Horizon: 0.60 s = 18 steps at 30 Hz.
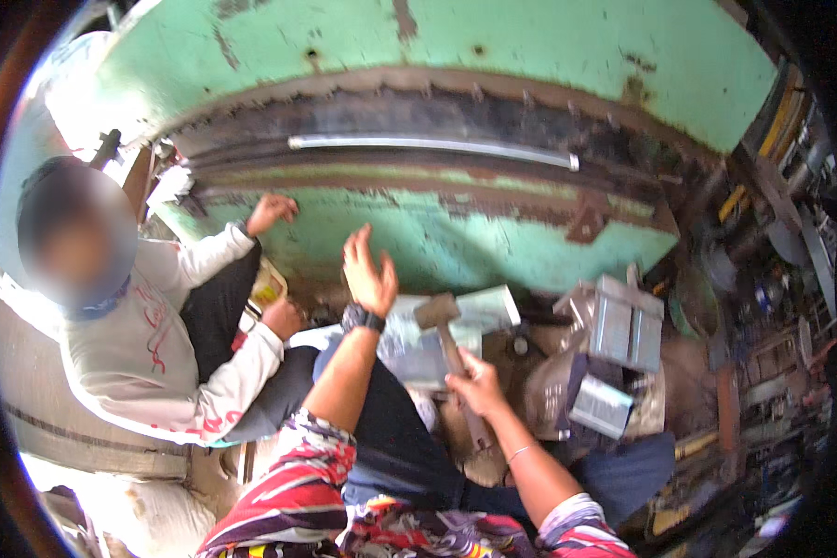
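My right hand is wrapped round the handle of a mallet, whose blocky brown head points up and away from me. My left hand is raised with its fingers extended and holds nothing; a dark watch is on that wrist. Beyond the hands stands a large green press machine with worn paint. A long, narrow metal strip lies along its dark bed. Pale sheet-metal pieces lie below the machine, behind the mallet head.
At the left sits another person in a white long-sleeved top, one hand near the machine's edge. Folded grey metal pieces and a small light-blue box rest at the right. Cluttered tools and metal parts fill the far right.
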Available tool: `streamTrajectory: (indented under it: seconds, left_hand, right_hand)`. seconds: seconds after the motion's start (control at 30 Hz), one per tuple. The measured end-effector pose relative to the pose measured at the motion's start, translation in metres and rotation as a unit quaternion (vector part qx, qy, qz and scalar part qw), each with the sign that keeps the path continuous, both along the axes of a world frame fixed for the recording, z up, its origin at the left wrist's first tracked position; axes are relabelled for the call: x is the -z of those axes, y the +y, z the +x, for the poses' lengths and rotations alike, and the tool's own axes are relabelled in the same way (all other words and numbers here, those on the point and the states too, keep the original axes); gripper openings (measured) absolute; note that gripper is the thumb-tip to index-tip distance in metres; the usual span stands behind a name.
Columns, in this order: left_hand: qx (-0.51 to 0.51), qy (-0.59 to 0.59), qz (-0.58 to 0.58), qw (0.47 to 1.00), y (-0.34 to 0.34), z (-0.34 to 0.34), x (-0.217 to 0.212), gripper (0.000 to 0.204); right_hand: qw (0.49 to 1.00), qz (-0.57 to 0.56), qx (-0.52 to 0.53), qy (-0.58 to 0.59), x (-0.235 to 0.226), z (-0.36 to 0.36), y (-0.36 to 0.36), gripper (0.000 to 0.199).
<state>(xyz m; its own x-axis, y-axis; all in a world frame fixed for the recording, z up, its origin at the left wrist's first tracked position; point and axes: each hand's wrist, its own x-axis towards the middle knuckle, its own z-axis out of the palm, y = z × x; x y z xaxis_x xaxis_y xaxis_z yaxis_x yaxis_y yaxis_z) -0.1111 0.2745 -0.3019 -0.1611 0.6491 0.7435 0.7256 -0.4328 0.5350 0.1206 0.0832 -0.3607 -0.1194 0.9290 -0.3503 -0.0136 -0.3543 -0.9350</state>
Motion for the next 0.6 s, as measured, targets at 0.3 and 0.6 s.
streamTrajectory:
  seconds: [0.3, 0.6]
  left_hand:
    - [0.043, -0.028, -0.095, 0.994, -0.011, 0.013, -0.030, 0.060]
    - [0.166, -0.109, -0.036, 0.979, 0.006, 0.063, -0.037, 0.054]
  right_hand:
    - [0.989, 0.085, -0.051, -0.110, 0.111, -0.011, 0.024, 0.077]
    - [0.851, 0.257, -0.022, -0.458, 0.045, -0.006, -0.026, 0.049]
